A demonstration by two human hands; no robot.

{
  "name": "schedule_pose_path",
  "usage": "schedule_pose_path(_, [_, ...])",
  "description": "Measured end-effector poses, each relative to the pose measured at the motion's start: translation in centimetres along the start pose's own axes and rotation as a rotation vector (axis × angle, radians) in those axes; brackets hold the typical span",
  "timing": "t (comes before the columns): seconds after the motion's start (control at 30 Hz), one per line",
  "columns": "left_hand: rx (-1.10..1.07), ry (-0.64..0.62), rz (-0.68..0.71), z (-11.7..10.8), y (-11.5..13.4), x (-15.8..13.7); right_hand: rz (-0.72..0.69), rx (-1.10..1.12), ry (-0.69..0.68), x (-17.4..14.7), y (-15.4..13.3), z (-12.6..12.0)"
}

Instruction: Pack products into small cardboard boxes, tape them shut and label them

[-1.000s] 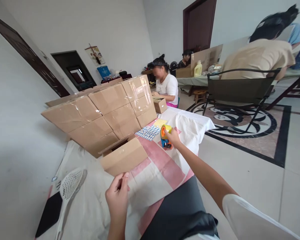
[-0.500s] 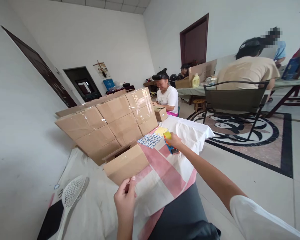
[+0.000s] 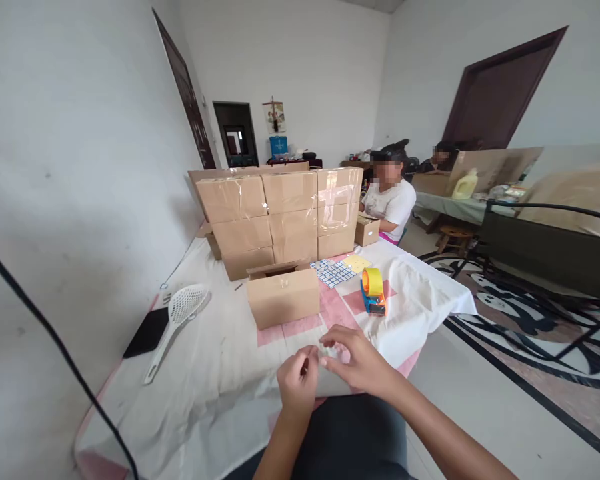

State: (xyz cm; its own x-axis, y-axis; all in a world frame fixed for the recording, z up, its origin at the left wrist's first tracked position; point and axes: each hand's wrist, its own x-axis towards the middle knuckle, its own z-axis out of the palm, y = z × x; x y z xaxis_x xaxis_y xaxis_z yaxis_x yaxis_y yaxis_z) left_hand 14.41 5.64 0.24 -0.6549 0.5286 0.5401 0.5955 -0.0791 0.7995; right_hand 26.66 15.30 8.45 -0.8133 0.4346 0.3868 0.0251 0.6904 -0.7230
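Note:
My left hand is closed in a pinch above the cloth at the table's front edge; what its fingertips hold is too small to make out. Close beside it, my right hand has thumb and fingers curved and apart. A faint pale, see-through patch shows between the hands, too unclear to name. Beyond them stands a small cardboard box with its top flap partly raised. To the right of that box rests a tape dispenser, blue and orange, with a yellow roll on it.
Stacked cardboard boxes stand behind the small box. A sheet of blue-edged labels lies near a yellow sheet. On the left are a white slotted skimmer and a black flat object. A co-worker sits at the far side.
My right hand has let go of the tape dispenser, now lying on the table, and come back beside my left hand. The view has turned to the right and levelled.

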Motion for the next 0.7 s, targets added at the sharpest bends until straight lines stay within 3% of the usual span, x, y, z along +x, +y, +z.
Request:
schedule_pose_path(0.2, [0.022, 0.032, -0.020, -1.0, -0.4, -0.3, -0.022, -0.128, -0.010, 0.4, -0.5, 0.4])
schedule_pose_path(0.33, [0.017, 0.028, -0.030, -0.9, -0.6, -1.0, -0.045, -0.115, -0.102, 1.7, -0.9, -0.3])
schedule_pose_path(0.4, [0.015, 0.010, -0.041, -0.9, -0.9, -1.3, -0.061, -0.120, 0.011, 2.2, -1.1, -2.3])
schedule_pose_path(0.47, [0.029, -0.003, -0.043, -1.3, -1.3, -0.9, -0.068, -0.098, 0.334, 2.6, -1.5, -5.4])
schedule_pose_path(0.53, [0.058, -0.002, -0.019, -2.0, -1.6, 0.8, -0.085, -0.034, 0.643, 3.1, -2.0, -8.9])
schedule_pose_path(0.57, [0.079, 0.005, 0.002, -2.6, -1.7, 2.2, -0.113, 0.024, 0.683, 3.4, -2.4, -10.5])
schedule_pose_path(0.63, [0.127, 0.027, 0.049, -3.7, -1.6, 6.4, -0.180, 0.137, 0.595, 4.5, -3.5, -12.6])
schedule_pose_path(0.7, [0.196, 0.048, 0.091, -4.8, -1.5, 11.6, -0.215, 0.201, 0.392, 6.1, -4.5, -13.2])
